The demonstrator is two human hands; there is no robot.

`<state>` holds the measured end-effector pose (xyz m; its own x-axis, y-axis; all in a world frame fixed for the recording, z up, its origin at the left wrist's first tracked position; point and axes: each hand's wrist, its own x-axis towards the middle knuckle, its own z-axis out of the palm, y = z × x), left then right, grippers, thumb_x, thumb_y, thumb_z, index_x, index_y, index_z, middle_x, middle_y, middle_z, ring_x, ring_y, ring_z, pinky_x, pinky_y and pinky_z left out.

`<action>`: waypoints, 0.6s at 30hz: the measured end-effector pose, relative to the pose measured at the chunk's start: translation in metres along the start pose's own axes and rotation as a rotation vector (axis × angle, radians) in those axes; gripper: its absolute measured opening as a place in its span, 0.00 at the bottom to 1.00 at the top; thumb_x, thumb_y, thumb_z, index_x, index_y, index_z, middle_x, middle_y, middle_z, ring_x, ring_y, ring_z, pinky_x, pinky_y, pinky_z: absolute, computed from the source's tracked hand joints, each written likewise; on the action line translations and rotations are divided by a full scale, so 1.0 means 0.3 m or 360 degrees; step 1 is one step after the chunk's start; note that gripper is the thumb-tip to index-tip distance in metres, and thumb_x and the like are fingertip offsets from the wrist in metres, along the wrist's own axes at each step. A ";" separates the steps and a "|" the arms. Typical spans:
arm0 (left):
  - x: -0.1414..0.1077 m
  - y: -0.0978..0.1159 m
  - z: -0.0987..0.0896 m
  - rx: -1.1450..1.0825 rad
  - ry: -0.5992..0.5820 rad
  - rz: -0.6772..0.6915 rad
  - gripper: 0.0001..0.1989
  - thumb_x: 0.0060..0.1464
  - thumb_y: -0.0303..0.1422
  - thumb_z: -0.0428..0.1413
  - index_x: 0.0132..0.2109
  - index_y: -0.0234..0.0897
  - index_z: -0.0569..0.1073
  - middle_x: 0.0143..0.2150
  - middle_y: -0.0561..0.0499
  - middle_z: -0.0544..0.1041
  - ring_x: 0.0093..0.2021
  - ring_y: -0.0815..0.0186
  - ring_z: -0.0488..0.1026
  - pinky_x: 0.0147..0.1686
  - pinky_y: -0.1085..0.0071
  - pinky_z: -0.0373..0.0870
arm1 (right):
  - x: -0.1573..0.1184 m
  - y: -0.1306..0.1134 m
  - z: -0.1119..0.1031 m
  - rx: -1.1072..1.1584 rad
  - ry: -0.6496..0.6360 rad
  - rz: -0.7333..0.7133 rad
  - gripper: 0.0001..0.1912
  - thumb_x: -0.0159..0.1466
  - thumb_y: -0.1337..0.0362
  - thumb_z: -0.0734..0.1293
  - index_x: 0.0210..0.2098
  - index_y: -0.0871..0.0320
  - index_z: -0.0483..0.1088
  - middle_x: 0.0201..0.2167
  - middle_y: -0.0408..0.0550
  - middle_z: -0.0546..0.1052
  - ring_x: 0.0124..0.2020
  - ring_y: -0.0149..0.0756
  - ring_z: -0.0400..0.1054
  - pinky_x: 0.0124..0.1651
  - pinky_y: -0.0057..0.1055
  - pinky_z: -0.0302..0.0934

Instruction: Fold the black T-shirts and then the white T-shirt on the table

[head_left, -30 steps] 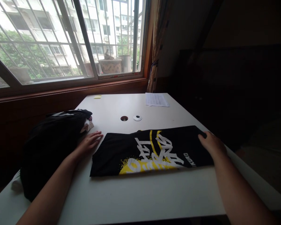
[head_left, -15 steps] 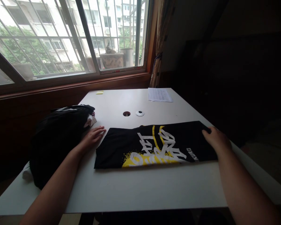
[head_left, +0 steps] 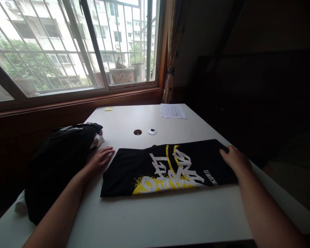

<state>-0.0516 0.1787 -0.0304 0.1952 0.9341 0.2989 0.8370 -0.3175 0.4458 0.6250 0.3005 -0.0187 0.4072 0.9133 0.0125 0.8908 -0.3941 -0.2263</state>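
Black cloth with white and yellow print, a folded garment (head_left: 155,168), lies flat on the white surface (head_left: 157,220) in front of me, between my two hands. With my right hand (head_left: 236,162) I touch its right end; the thumb lies over the edge, but my other fingers are hidden, so I cannot tell whether they are pinching the cloth. My left hand (head_left: 99,160) is just beside the left end, its fingers stretched and slightly spread, near a dark heap of clothes (head_left: 59,162).
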 end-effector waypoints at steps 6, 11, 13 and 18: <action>0.000 -0.006 0.003 0.0021 0.0006 0.0036 0.29 0.65 0.55 0.47 0.58 0.43 0.77 0.64 0.42 0.74 0.65 0.51 0.69 0.65 0.52 0.65 | -0.002 0.009 -0.017 0.0025 -0.0047 0.0039 0.31 0.68 0.46 0.57 0.63 0.58 0.64 0.53 0.67 0.75 0.52 0.61 0.71 0.47 0.48 0.66; -0.002 -0.012 0.011 0.0049 0.0042 0.0049 0.27 0.66 0.53 0.47 0.58 0.44 0.77 0.64 0.43 0.74 0.66 0.52 0.68 0.65 0.53 0.65 | -0.022 0.015 -0.052 0.0008 -0.0126 0.0228 0.39 0.64 0.36 0.59 0.58 0.63 0.68 0.49 0.73 0.74 0.50 0.67 0.72 0.43 0.52 0.68; -0.002 -0.015 0.014 0.0050 0.0051 0.0046 0.27 0.66 0.53 0.47 0.58 0.43 0.77 0.64 0.43 0.74 0.66 0.52 0.68 0.65 0.54 0.65 | -0.015 0.029 -0.058 -0.0009 -0.0183 0.0265 0.38 0.64 0.36 0.59 0.55 0.65 0.70 0.48 0.74 0.74 0.51 0.67 0.71 0.43 0.51 0.68; 0.000 -0.022 0.017 0.0047 0.0041 0.0056 0.29 0.65 0.55 0.47 0.58 0.43 0.78 0.63 0.43 0.75 0.65 0.52 0.69 0.65 0.54 0.65 | 0.041 0.102 -0.047 0.0090 -0.0245 0.0187 0.29 0.63 0.42 0.66 0.50 0.61 0.74 0.50 0.69 0.76 0.51 0.63 0.72 0.44 0.47 0.68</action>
<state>-0.0545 0.1817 -0.0376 0.2116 0.9178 0.3359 0.8446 -0.3447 0.4097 0.6600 0.2982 -0.0117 0.4679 0.8681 -0.1655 0.8245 -0.4962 -0.2718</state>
